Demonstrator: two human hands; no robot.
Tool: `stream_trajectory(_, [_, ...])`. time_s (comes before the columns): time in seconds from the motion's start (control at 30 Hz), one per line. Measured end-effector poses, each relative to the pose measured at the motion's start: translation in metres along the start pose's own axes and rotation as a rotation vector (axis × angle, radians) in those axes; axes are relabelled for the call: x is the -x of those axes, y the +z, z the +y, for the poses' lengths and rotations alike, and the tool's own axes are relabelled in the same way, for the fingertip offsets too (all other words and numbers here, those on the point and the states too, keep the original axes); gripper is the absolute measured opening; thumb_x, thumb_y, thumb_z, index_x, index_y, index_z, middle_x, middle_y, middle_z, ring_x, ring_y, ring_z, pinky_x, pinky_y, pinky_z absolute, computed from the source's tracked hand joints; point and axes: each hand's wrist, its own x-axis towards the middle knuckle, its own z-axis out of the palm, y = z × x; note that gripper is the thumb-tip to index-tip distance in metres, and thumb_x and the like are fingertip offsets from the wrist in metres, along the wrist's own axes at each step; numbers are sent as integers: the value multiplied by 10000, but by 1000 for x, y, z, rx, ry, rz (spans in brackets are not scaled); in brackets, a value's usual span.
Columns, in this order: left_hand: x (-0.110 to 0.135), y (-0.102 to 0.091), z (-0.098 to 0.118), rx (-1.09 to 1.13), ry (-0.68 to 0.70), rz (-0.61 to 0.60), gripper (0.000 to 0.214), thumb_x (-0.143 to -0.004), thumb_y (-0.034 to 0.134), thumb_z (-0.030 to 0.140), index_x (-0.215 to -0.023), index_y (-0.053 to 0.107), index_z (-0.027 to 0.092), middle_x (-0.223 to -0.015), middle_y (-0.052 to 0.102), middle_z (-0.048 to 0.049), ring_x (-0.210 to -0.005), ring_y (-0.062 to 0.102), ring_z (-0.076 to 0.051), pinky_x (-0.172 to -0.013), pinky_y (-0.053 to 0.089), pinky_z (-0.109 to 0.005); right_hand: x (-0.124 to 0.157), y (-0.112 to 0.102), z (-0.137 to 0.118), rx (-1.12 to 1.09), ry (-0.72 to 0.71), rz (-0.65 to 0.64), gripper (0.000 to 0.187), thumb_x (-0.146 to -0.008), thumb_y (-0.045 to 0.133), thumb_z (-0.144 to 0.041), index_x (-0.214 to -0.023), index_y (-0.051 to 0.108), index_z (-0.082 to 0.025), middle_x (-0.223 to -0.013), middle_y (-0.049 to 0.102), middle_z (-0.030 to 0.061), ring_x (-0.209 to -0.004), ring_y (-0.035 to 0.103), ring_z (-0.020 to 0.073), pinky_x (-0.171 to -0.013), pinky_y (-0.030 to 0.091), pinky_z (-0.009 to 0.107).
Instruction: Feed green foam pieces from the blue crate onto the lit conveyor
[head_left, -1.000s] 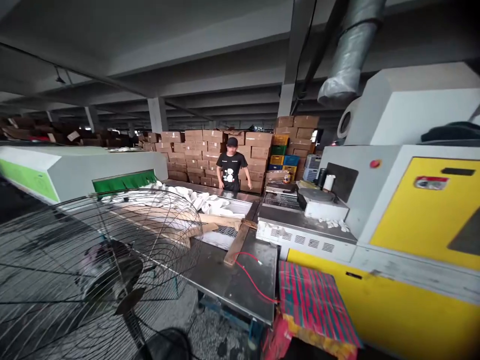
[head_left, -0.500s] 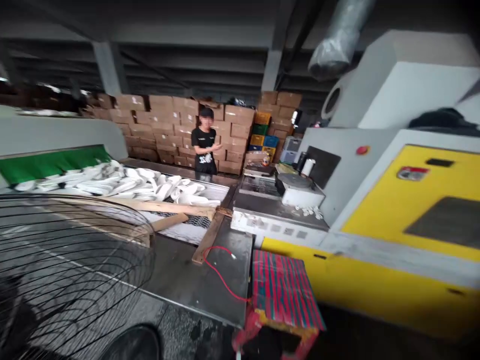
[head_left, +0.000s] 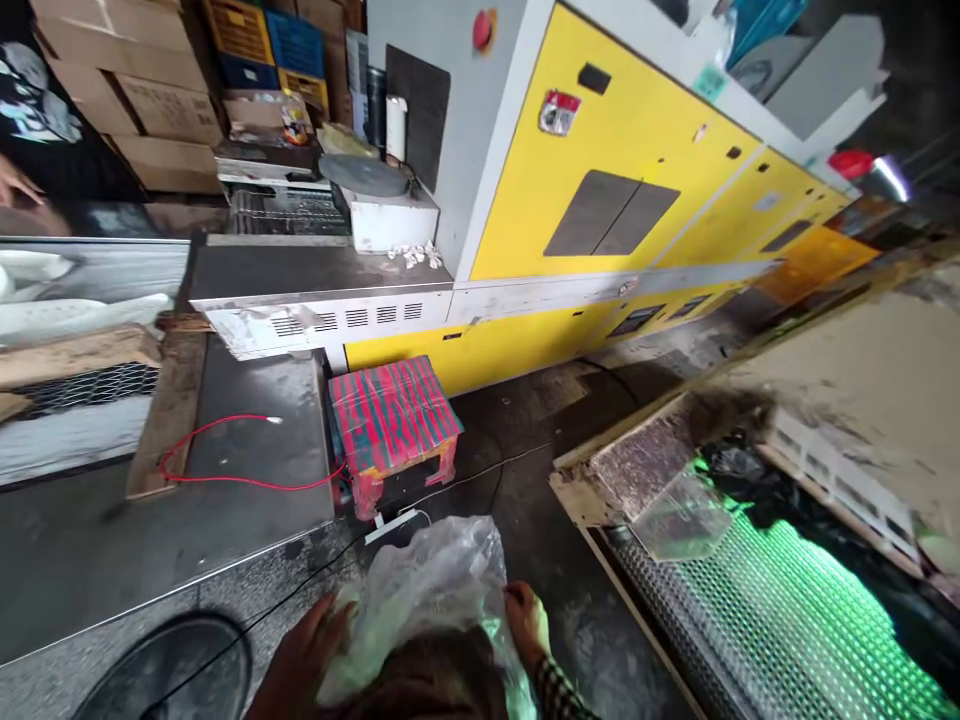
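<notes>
Fingers of the right hand (head_left: 529, 618) pinched the clear plastic bag (head_left: 439, 570) at three o'clock; the left hand's (head_left: 304, 655) grip, at nine, was unclear. It seemed light, slippery, best held by edges.

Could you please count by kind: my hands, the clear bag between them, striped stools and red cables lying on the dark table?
Hands: 2 (left hand, right hand)
Clear bag: 1
Striped stool: 1
Red cable: 1
Total: 5
</notes>
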Motion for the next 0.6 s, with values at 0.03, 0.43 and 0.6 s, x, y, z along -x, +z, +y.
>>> stream_trajectory(0.03, [-6,1,11,6,14,8,671,-782,531,768,-1072,707,189,-874,765,-80,-865,734,-290,-829,595,-349,-6,-4,-3,-30,-5,16,282,-817,525,-341,-899,740,-177,-916,799,96,-880,751,257,-764,526,305])
stream_trajectory(0.43, [-132,97,196,-80,286,-91,539,-879,572,720,-922,710,201,-888,768,-66,-901,720,-275,-839,557,-331,-152,-79,-34,-367,-26,189,485,-786,489,-539,-1002,693,-156,-1001,775,155,-939,713,315,-859,538,409])
stream_trajectory(0.6, [-184,138,306,59,253,49,515,-860,670,685,-981,710,186,-901,759,-39,-758,685,-211,-682,541,-268,-232,-117,-53,-486,-11,174,533,-843,509,-576,-1092,697,-144,-1072,771,155,-1003,715,309,-932,546,424])
